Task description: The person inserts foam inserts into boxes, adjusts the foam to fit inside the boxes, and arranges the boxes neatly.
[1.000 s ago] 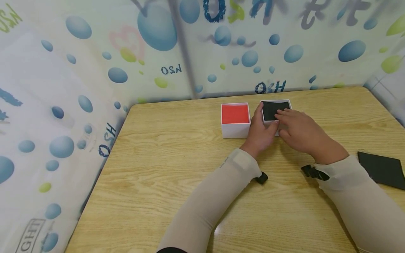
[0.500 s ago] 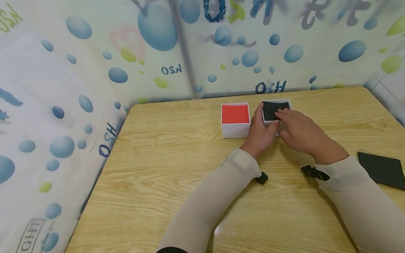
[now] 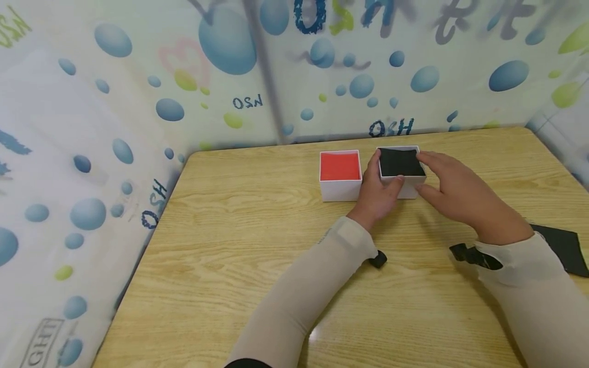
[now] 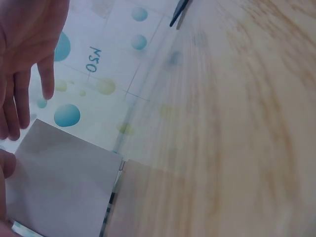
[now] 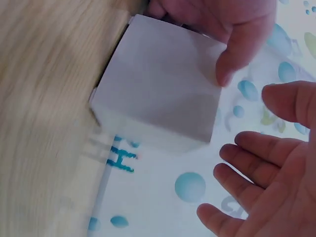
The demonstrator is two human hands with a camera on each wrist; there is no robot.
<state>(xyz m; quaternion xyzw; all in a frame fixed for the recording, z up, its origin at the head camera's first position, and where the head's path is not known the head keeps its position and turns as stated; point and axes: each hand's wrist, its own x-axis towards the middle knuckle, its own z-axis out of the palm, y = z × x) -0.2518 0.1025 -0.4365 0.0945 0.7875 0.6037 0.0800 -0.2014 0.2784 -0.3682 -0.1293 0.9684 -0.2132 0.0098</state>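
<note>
A white box (image 3: pixel 407 187) with a black sheet (image 3: pixel 401 162) filling its top stands near the back of the table. My left hand (image 3: pixel 374 198) holds its left front corner, fingers along the left side and thumb at the front rim. To the right of the box is my right hand (image 3: pixel 474 197), fingers extended and apart from the front wall in the right wrist view. That view also shows the box's plain front face (image 5: pixel 163 79) and my left thumb (image 5: pixel 229 69) over its edge. What lies beneath the black sheet is hidden.
A second white box (image 3: pixel 341 190), topped by a red sheet (image 3: pixel 340 166), stands just left of my left hand. Partly behind my right sleeve lies a loose black sheet (image 3: pixel 565 249). The wooden table (image 3: pixel 230 230) meets a patterned wall (image 3: pixel 294 66) behind.
My right hand has lifted off the black sheet and moved right, to beside the box. The left hand keeps its hold. The view has shifted slightly.
</note>
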